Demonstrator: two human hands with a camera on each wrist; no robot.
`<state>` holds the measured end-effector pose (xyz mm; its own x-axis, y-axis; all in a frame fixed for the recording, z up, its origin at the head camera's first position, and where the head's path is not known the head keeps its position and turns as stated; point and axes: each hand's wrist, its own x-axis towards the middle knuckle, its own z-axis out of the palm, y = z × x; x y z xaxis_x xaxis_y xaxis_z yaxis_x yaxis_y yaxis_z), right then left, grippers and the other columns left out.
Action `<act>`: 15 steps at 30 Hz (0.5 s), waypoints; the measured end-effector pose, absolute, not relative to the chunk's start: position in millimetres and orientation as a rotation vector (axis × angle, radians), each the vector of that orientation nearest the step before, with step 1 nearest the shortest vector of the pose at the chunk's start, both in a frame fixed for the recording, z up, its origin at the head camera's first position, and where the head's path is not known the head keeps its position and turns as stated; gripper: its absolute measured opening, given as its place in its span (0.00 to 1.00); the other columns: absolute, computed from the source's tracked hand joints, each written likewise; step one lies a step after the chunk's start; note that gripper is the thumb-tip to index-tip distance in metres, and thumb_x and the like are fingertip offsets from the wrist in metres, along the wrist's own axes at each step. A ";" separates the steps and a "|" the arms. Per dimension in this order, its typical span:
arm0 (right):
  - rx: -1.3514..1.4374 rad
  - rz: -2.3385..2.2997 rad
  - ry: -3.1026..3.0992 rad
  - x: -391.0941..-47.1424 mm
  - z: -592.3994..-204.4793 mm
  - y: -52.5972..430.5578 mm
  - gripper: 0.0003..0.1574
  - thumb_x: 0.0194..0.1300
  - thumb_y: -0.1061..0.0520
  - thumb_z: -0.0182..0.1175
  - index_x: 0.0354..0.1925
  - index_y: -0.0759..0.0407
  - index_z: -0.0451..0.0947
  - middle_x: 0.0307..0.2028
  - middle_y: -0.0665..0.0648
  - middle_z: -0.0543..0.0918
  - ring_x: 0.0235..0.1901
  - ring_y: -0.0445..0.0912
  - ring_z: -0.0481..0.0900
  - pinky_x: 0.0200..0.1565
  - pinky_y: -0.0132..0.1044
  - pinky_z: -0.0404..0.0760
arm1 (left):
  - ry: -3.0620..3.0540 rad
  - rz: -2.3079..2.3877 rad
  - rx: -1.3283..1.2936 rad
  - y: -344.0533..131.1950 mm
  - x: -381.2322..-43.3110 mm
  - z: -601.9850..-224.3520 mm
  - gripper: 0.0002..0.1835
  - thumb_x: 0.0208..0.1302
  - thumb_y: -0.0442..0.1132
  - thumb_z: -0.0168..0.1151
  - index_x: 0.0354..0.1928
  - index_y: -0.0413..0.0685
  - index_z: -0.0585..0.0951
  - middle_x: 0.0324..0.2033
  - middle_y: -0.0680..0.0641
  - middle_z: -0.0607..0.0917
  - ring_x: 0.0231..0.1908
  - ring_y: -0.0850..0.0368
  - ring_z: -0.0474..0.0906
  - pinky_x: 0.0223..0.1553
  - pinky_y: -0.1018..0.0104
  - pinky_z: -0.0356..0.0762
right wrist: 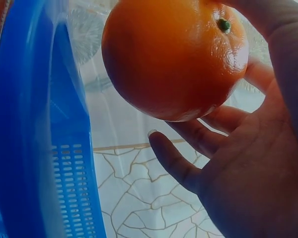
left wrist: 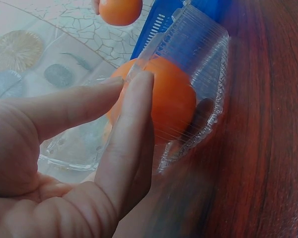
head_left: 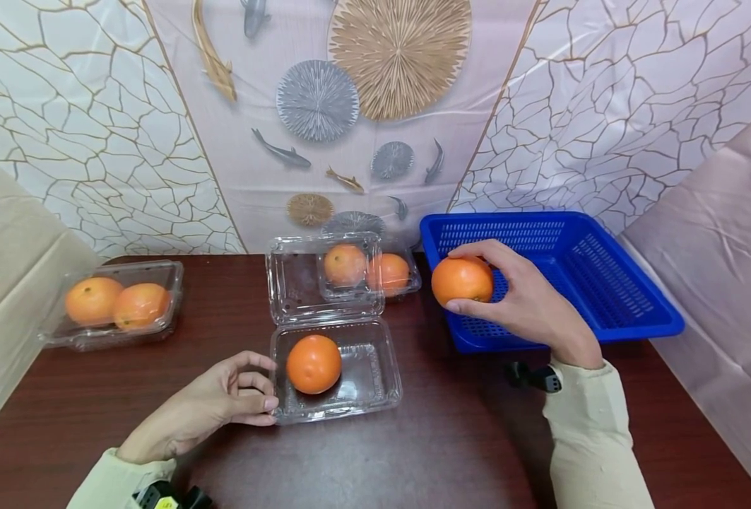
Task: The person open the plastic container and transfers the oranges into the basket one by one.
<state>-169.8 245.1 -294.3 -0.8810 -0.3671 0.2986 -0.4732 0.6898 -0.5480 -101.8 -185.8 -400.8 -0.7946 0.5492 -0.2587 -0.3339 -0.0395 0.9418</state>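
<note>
My right hand (head_left: 505, 290) grips an orange (head_left: 462, 280) (right wrist: 174, 54) in its fingertips, above the near left corner of a blue basket (head_left: 610, 283) (right wrist: 35, 124). An open clear clamshell box (head_left: 337, 367) (left wrist: 188, 89) lies in front of me with one orange (head_left: 314, 363) (left wrist: 164, 99) in its near half. My left hand (head_left: 222, 403) (left wrist: 89, 148) rests on the table, fingertips touching the box's left edge. The held orange (left wrist: 120, 10) shows at the top of the left wrist view.
A closed clamshell with two oranges (head_left: 116, 304) sits at the table's left. Another clear box with two oranges (head_left: 365, 270) stands behind the open lid. The dark wooden table (head_left: 445, 452) is walled in by patterned sheets.
</note>
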 end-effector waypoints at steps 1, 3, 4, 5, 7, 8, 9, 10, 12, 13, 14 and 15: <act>0.676 0.955 -2.738 -170.0 -294.4 246.2 0.36 0.54 0.43 0.79 0.59 0.36 0.76 0.57 0.41 0.79 0.54 0.37 0.75 0.50 0.31 0.79 | 1.640 1.891 0.231 -185.7 -101.8 -400.8 0.29 0.65 0.26 0.66 0.62 0.34 0.62 0.39 0.48 0.81 0.39 0.59 0.85 0.50 0.54 0.90; 0.660 0.947 -2.747 -170.6 -294.7 248.4 0.36 0.54 0.43 0.79 0.59 0.36 0.76 0.57 0.42 0.79 0.55 0.38 0.75 0.50 0.32 0.80 | 1.639 1.891 0.231 -185.5 -101.9 -400.7 0.29 0.65 0.26 0.66 0.62 0.34 0.62 0.39 0.48 0.81 0.39 0.58 0.85 0.50 0.54 0.90; 0.654 0.941 -2.750 -171.0 -295.0 249.4 0.36 0.54 0.43 0.79 0.59 0.37 0.76 0.58 0.42 0.78 0.55 0.39 0.75 0.50 0.33 0.80 | 1.640 1.890 0.231 -185.4 -101.8 -400.6 0.28 0.65 0.26 0.65 0.62 0.34 0.62 0.38 0.48 0.81 0.39 0.59 0.85 0.50 0.54 0.90; 0.649 0.935 -2.754 -171.4 -295.0 250.4 0.36 0.54 0.43 0.79 0.59 0.37 0.76 0.58 0.43 0.78 0.55 0.39 0.75 0.50 0.32 0.80 | 1.641 1.889 0.230 -185.4 -101.8 -400.6 0.28 0.66 0.25 0.64 0.63 0.34 0.62 0.39 0.48 0.81 0.39 0.59 0.85 0.50 0.54 0.89; 0.639 0.925 -2.762 -172.7 -295.8 252.4 0.36 0.54 0.43 0.79 0.60 0.38 0.76 0.58 0.44 0.78 0.55 0.41 0.75 0.50 0.32 0.80 | 1.644 1.886 0.230 -185.5 -101.6 -400.6 0.28 0.66 0.25 0.64 0.63 0.34 0.62 0.38 0.49 0.81 0.39 0.59 0.85 0.50 0.54 0.89; 0.635 0.921 -2.762 -173.3 -296.3 253.3 0.37 0.54 0.43 0.79 0.60 0.38 0.76 0.58 0.44 0.78 0.54 0.40 0.75 0.50 0.31 0.80 | 1.646 1.884 0.230 -185.6 -101.5 -400.6 0.28 0.66 0.25 0.64 0.63 0.34 0.62 0.38 0.49 0.81 0.39 0.58 0.85 0.50 0.54 0.89; 0.634 0.916 -2.761 -174.0 -296.8 254.1 0.37 0.54 0.43 0.79 0.60 0.38 0.76 0.58 0.44 0.78 0.53 0.40 0.75 0.49 0.30 0.79 | 1.650 1.882 0.231 -185.6 -101.5 -400.5 0.28 0.66 0.25 0.64 0.63 0.33 0.62 0.38 0.49 0.81 0.39 0.58 0.85 0.50 0.54 0.89; 0.636 0.911 -2.759 -174.7 -297.1 254.9 0.37 0.54 0.43 0.79 0.60 0.39 0.76 0.58 0.44 0.79 0.53 0.40 0.75 0.49 0.30 0.79 | 1.652 1.880 0.231 -185.7 -101.4 -400.5 0.28 0.66 0.25 0.63 0.63 0.33 0.62 0.38 0.49 0.81 0.40 0.58 0.85 0.50 0.54 0.89; 0.628 0.906 -2.758 -176.1 -297.7 256.4 0.37 0.54 0.42 0.79 0.60 0.39 0.76 0.58 0.44 0.79 0.54 0.40 0.76 0.49 0.30 0.79 | 1.656 1.877 0.231 -185.8 -101.4 -400.3 0.28 0.66 0.25 0.64 0.63 0.33 0.61 0.38 0.49 0.80 0.40 0.58 0.85 0.50 0.54 0.90; 0.622 0.900 -2.757 -176.6 -298.0 257.2 0.37 0.54 0.42 0.79 0.60 0.39 0.76 0.58 0.44 0.79 0.54 0.40 0.76 0.49 0.30 0.79 | 1.658 1.875 0.232 -185.8 -101.4 -400.3 0.28 0.66 0.25 0.63 0.63 0.33 0.61 0.38 0.49 0.80 0.40 0.58 0.85 0.50 0.54 0.90; 0.614 0.893 -2.759 -177.1 -298.2 258.1 0.37 0.54 0.42 0.79 0.60 0.39 0.76 0.58 0.44 0.79 0.54 0.41 0.76 0.49 0.31 0.79 | 1.659 1.874 0.233 -185.7 -101.6 -400.2 0.28 0.66 0.25 0.63 0.63 0.33 0.61 0.38 0.49 0.80 0.40 0.58 0.85 0.50 0.54 0.90; 0.604 0.891 -2.762 -177.6 -298.4 259.0 0.37 0.54 0.42 0.79 0.60 0.39 0.76 0.58 0.44 0.79 0.54 0.41 0.76 0.50 0.32 0.79 | 1.659 1.874 0.234 -185.6 -101.8 -400.2 0.28 0.66 0.25 0.63 0.63 0.33 0.61 0.38 0.49 0.80 0.40 0.59 0.85 0.50 0.54 0.90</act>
